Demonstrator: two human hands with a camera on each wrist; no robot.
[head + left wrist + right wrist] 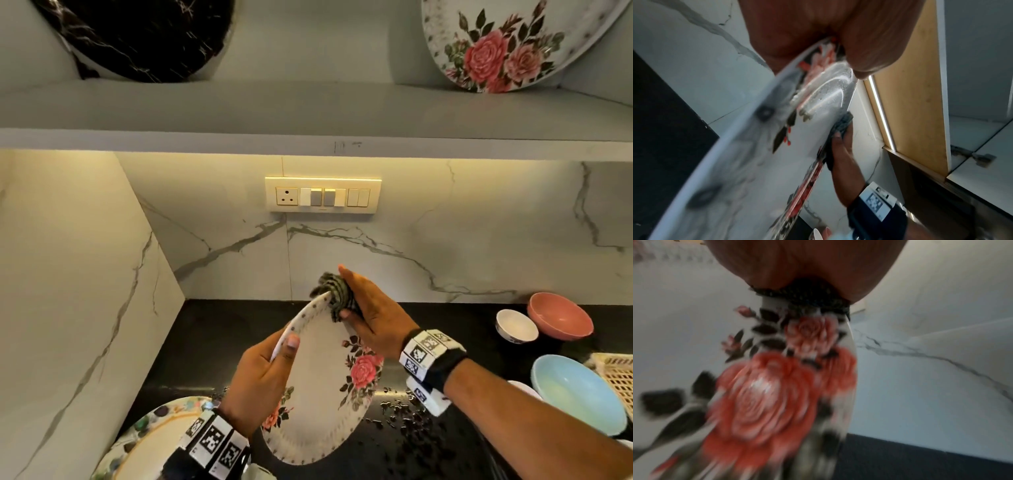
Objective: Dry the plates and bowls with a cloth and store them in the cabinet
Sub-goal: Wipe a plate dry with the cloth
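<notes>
Left hand (263,380) grips the rose plate (325,387) by its rim, tilted over the bench (212,342), right hand (370,315) fingers clamping a dark cloth (334,291) on its far edge.

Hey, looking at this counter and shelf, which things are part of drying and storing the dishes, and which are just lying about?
Part of the job:
- rose plate, held by the left hand
- checked cloth, gripped by the right hand
- pink bowl, small white bowl, blue bowl, waiting
- patterned plate on the counter
- shelf

Just lying about:
- switch panel
- woven basket
</notes>
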